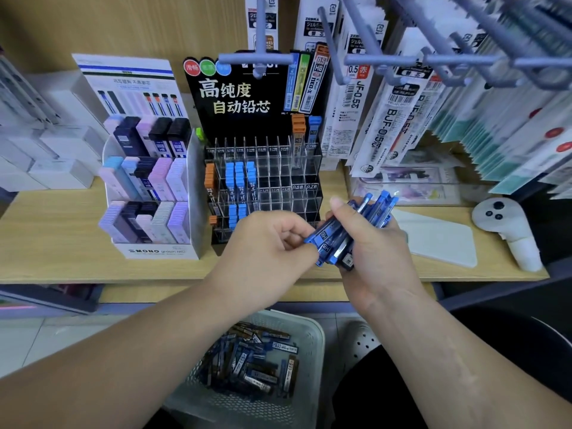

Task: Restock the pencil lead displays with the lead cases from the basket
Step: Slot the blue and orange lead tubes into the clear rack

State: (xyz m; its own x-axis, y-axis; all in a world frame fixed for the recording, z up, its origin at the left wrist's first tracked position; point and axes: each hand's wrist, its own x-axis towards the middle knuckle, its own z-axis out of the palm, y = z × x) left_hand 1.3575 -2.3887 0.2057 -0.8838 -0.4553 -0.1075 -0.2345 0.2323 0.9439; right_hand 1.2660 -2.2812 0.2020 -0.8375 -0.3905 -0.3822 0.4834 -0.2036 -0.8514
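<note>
The right grip [371, 252] is clutching a bundle of blue cases [380, 205] before the display [278, 168]; the left grip [266, 243] is pinching one case [322, 236], the basket [315, 335] lying below.

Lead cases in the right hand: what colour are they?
Blue lead cases, some with dark bodies, gripped in the right hand; head view shows it best.

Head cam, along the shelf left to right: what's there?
white boxes → MONO lead display → black-backed acrylic lead display → white tray → white controller. Omitted, overlapping the acrylic display: left hand, right hand, both gripping blue lead cases.
</note>
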